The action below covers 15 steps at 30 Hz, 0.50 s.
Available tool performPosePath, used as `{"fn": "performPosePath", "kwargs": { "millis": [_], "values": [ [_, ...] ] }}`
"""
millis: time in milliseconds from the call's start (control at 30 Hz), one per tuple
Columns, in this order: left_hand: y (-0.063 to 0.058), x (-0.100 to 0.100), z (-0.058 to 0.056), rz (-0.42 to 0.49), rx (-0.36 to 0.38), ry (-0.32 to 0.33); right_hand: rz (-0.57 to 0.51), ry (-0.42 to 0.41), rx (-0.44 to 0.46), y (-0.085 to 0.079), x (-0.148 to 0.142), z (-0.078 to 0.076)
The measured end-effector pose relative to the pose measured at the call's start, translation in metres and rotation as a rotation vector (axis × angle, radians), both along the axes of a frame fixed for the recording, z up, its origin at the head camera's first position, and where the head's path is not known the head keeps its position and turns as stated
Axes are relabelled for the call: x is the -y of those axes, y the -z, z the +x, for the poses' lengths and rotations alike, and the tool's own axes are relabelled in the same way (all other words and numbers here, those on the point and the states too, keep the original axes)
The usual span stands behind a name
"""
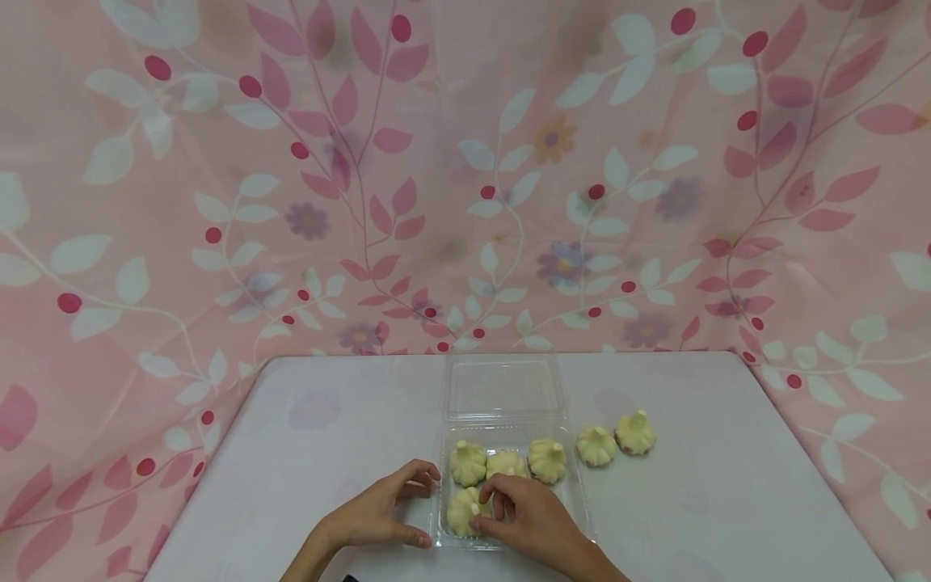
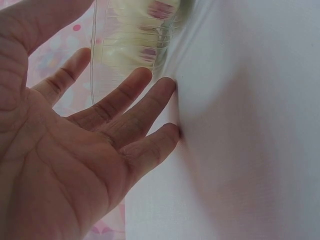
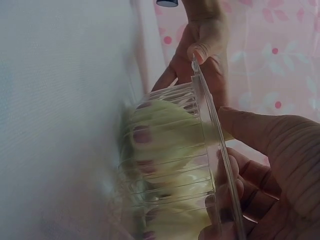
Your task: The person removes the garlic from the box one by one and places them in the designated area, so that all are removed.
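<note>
A clear plastic clamshell box [image 1: 585,517] stands on the table with its lid [image 1: 503,388] folded back. Three pale garlic bulbs line its back half: a left one [image 1: 468,464], a middle one [image 1: 504,463] and a right one [image 1: 547,461]. At the front left of the box sits another garlic bulb [image 1: 461,512]; my right hand [image 1: 534,517] pinches its stem between thumb and bent fingers. Beside the box's left wall is my left hand [image 1: 378,509], fingers spread and relaxed, thumb close to the front left corner. Purple patches show on the bulbs [image 3: 165,125] through the wall.
Two more garlic bulbs, one near the box [image 1: 596,446] and one farther right [image 1: 635,432], lie on the white tabletop [image 1: 727,485]. Behind the table hangs a pink curtain [image 1: 451,162] with leaves and flowers.
</note>
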<state>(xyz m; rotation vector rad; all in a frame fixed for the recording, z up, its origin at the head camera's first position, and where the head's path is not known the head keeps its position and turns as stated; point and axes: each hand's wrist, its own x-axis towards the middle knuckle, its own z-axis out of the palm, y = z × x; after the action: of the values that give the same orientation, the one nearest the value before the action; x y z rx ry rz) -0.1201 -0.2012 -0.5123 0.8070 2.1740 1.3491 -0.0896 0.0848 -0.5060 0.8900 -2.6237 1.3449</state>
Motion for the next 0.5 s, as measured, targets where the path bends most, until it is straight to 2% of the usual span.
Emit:
{"fn": "performPosePath", "kwargs": {
  "millis": [500],
  "values": [
    [-0.0007,-0.0005,0.0001,-0.013,0.006,-0.007,0.006,0.019,0.020,-0.0034,0.0033,0.0002]
  ]
}}
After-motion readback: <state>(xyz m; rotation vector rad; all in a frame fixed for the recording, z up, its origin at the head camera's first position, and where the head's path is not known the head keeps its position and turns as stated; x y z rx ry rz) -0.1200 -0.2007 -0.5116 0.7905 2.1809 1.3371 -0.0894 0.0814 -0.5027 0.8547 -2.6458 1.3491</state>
